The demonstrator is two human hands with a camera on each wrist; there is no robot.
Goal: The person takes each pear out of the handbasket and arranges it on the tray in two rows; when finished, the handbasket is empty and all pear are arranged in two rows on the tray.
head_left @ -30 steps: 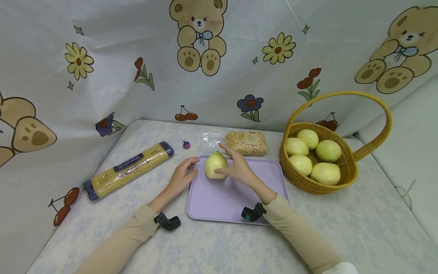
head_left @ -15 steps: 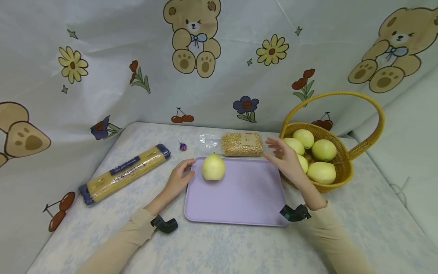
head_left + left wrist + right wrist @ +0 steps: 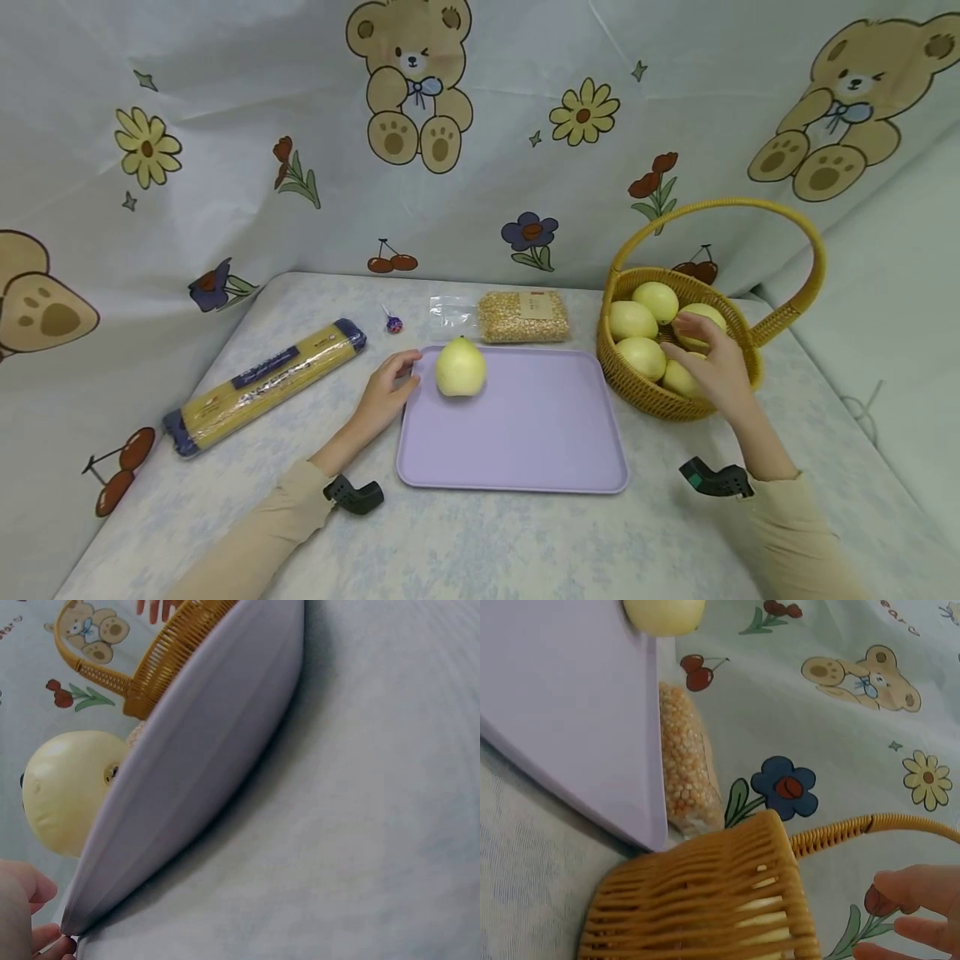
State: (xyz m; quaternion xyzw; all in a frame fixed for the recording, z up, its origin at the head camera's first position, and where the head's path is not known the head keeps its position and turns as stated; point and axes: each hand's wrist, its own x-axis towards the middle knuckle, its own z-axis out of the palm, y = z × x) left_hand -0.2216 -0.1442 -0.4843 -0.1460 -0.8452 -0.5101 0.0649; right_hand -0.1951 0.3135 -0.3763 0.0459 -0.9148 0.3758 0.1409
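Note:
A pale yellow-green pear [image 3: 461, 368] stands upright near the back left corner of a lilac tray [image 3: 517, 433]. My left hand [image 3: 384, 393] rests at the tray's left rim, fingers loosely bent and the fingertips touching its edge. Over a woven basket [image 3: 652, 403] on the right is my right hand [image 3: 716, 367], thumb and fingers spread apart with nothing held between them. Several pears [image 3: 639, 357] lie in the basket; the hand partly hides two of them. In the right wrist view, the fingers [image 3: 922, 892] show above the basket's rim.
Behind the tray lies a clear bag of corn kernels [image 3: 525, 317]. A long yellow pack of spaghetti [image 3: 266, 387] slants across the left side, with a small lollipop [image 3: 394, 324] beyond its end. The basket's tall handle [image 3: 806, 287] arches over the fruit.
My right hand has left the pear on the tray and moved right to above the basket. The left hand stays at the tray's rim. The view has shifted slightly.

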